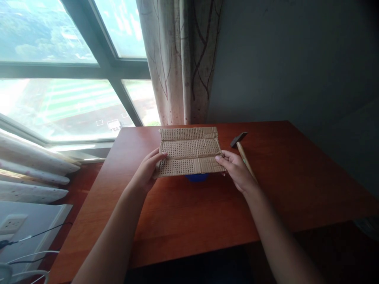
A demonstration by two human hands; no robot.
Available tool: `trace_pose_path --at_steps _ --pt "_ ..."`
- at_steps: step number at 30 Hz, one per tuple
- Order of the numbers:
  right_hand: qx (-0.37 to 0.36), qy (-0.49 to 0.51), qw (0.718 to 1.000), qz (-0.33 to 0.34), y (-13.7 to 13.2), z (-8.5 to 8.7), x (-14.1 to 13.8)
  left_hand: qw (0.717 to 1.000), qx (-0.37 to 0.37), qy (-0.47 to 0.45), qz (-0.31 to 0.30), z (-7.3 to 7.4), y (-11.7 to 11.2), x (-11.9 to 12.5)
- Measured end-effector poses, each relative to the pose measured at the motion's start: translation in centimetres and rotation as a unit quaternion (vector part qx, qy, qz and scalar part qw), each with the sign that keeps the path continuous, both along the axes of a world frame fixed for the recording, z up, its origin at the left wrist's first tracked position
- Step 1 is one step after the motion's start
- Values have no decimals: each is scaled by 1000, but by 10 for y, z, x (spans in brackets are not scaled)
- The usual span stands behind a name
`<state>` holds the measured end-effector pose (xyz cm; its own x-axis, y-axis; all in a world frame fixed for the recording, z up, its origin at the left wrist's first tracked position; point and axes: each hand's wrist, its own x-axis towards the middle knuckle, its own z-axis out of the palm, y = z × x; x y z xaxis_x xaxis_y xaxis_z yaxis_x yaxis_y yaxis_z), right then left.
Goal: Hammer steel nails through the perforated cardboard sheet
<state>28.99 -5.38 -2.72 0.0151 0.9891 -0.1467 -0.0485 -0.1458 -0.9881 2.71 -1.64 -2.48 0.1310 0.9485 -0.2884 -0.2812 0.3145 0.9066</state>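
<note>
Two creases were pressed across a rectangular cardboard sheet (183, 148), by which its brown face was divided into three bands. Close rows of small dark holes were punched through it, interrupted by plain, smoother patches towards the right of the top and bottom bands; the edges were left rough and slightly ragged. The cardboard sheet was held by both hands over a table (189, 221) of polished reddish-brown wood. Its left edge was grasped by the left hand (149, 166), with the thumb laid on the face near the lower crease and the other fingers largely hidden behind. Its right edge was pinched near the lower corner by the right hand (237, 167), the thumb again placed on the face; how far the fingertips reached underneath could not be told. Most of a blue object (197, 178) was covered by the cardboard sheet, so that it could not be identified. To the right, a hammer (243, 153) with a dark head and pale handle was laid on the table, its near end overlapped by the right wrist. Beyond, a branch-patterned curtain (168, 59) was hung beside a window (124, 70).
</note>
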Motion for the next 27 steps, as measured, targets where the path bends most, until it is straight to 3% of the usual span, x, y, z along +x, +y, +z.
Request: trace_pose_path --at_steps 10,13,15,17,22,27 --pt "-9 -12 1000 -14 -12 -18 2 1000 5 17 -12 -9 6 -2" --pt "-13 -8 1000 -15 -12 -19 1 994 65 81 43 -5 4 -7" --pt "-12 -2 1000 -19 -12 -19 1 967 155 171 112 2 -2 -9" --pt "-12 5 999 -30 -11 -19 0 920 249 265 147 11 -12 -7" --pt "-7 19 999 -48 -10 -21 -3 827 392 399 55 29 -43 16" --pt "-3 43 998 -51 -9 -20 -5 811 420 407 -5 23 -57 35"
